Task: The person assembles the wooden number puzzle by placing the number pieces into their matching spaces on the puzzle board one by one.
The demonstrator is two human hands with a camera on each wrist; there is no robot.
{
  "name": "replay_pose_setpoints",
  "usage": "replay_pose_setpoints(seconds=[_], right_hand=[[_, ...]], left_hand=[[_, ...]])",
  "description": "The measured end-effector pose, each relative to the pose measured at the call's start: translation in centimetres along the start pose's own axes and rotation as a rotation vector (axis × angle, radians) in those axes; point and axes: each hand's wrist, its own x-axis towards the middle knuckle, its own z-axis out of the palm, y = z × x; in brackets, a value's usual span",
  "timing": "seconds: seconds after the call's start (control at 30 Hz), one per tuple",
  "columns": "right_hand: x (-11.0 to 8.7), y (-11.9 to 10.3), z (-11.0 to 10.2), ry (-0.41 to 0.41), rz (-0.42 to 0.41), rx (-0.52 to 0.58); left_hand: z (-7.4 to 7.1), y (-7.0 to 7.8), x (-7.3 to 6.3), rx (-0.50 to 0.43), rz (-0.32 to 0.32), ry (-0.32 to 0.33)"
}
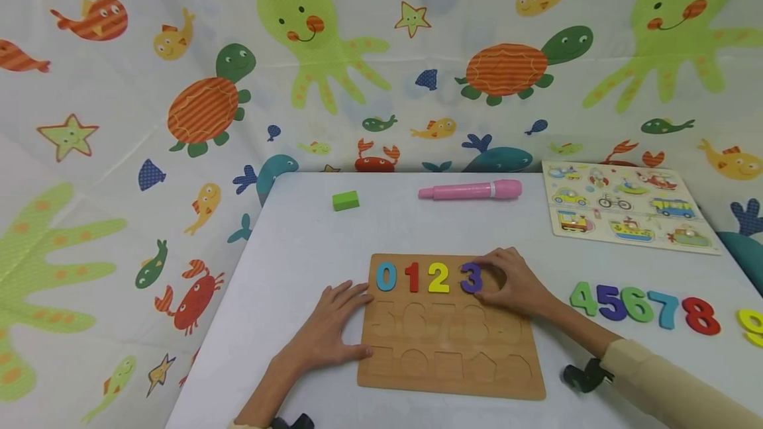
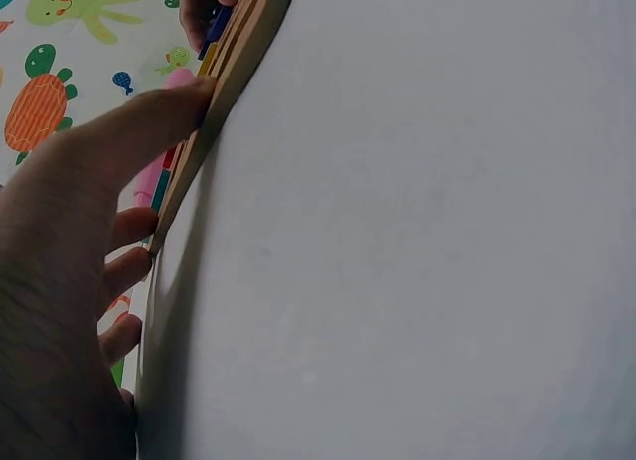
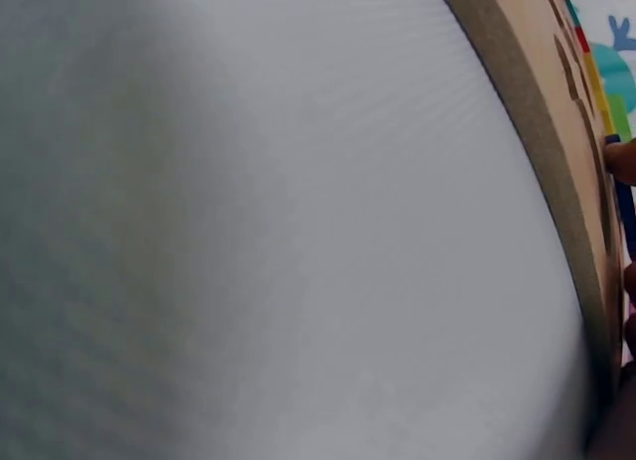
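Observation:
A wooden puzzle board lies on the table with empty cut-outs in its middle and front rows. Along its back row sit a blue 0, a red 1 and a yellow 2. My right hand pinches the purple number 3 between thumb and fingers at the right of that row. Spread along the board's left edge, my left hand touches it with thumb and fingertips. In the left wrist view, the left thumb presses against the board's edge.
Right of the board lie loose numbers: a green 4, purple 5, green 6, blue 7, red 8 and yellow 9. Behind are a green block, a pink marker and a vehicle puzzle.

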Motion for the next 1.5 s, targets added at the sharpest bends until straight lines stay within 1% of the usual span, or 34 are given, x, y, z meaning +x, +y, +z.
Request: replay_pose_setpoints(seconds=[0.23,0.5,0.67,0.9,1.07,1.2,1.3,1.37,1.43,1.5], right_hand=[[0.2,-0.1,-0.2,-0.023,0.021,0.002],[0.4,-0.1,-0.2,-0.040,0.031,0.007],[0.5,0.0,-0.1,-0.047,0.031,0.009],[0.5,0.1,-0.1,-0.038,0.008,-0.006],[0.4,-0.3,-0.1,-0.040,0.021,-0.002],[0.4,-0.3,-0.2,-0.052,0.035,0.014],[0.3,-0.2,-0.6,-0.055,0.053,0.052],[0.2,0.0,-1.3,-0.049,0.058,0.076],[-0.1,0.2,-2.5,-0.033,0.057,0.084],[-0.6,0.8,-3.9,-0.014,0.046,0.068]], left_hand=[[0.2,0.0,0.1,-0.005,0.009,0.013],[0.1,-0.1,0.1,-0.005,-0.020,-0.020],[0.1,-0.1,0.1,-0.012,-0.022,-0.024],[0.1,-0.1,0.1,-0.009,-0.002,0.002],[0.1,0.0,0.1,0.003,0.002,0.011],[0.2,-0.1,0.1,-0.005,0.005,0.019],[0.2,-0.1,0.1,-0.018,0.012,0.022],[0.2,-0.2,0.1,-0.025,0.010,0.016],[0.2,-0.2,0.1,-0.032,0.007,0.009],[0.2,-0.3,0.1,-0.024,0.003,0.003]])
